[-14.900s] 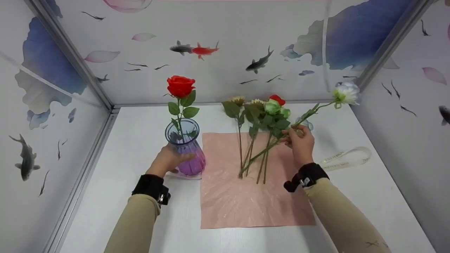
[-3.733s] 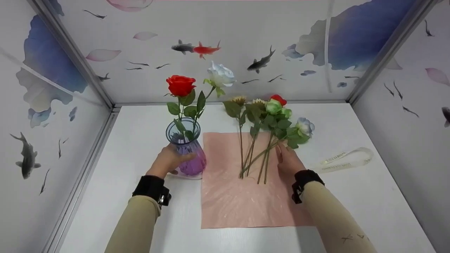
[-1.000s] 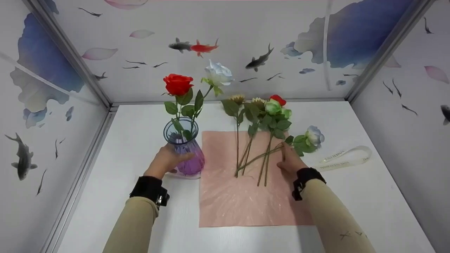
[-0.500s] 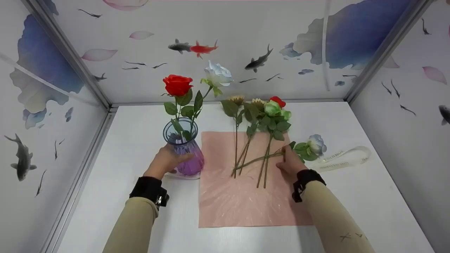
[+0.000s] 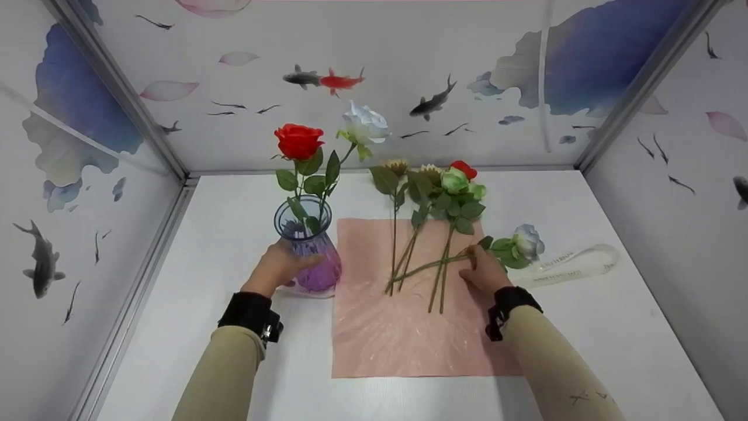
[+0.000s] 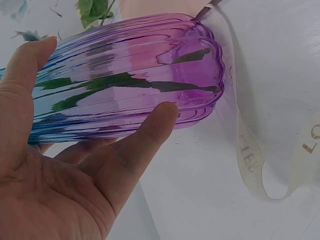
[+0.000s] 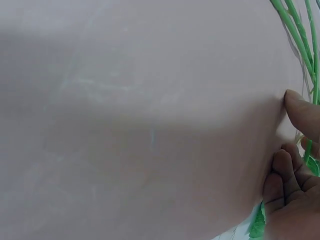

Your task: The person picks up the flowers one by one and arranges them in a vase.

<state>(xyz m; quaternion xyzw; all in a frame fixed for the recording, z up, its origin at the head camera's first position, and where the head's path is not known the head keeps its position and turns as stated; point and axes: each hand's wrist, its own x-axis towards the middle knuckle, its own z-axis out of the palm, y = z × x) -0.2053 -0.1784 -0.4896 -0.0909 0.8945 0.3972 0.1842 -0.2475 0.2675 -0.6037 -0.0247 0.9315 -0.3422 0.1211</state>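
Observation:
My left hand (image 5: pixel 276 270) grips the ribbed blue-to-purple vase (image 5: pixel 317 272) on the left side of the table. A red rose (image 5: pixel 299 141) and a white flower (image 5: pixel 366 124) stand in it, rising above the rim. In the left wrist view, the see-through vase (image 6: pixel 125 80) lies between the thumb and fingers, dark green stem parts showing inside. My right hand (image 5: pixel 486 273) pinches the stem of a pale blue flower (image 5: pixel 527 241). Its head points right, and its stem crosses other stems on the pink sheet. The right wrist view shows the right hand (image 7: pixel 295 190) beside green stems (image 7: pixel 300 40).
More flowers lie over the pink sheet's (image 5: pixel 409 345) back edge: yellowish heads (image 5: pixel 431 170), green blooms (image 5: pixel 454 180) and a red one (image 5: pixel 463 169). A looped pale ribbon (image 5: pixel 584 269) with lettering lies on the right. Printed walls (image 5: pixel 380 47) enclose the white table (image 5: pixel 234 199).
The white flower, in my right hand in the oldest frame, now stands in the vase. My right hand has since taken the pale blue flower and drawn it right and nearer. The left hand stays on the vase.

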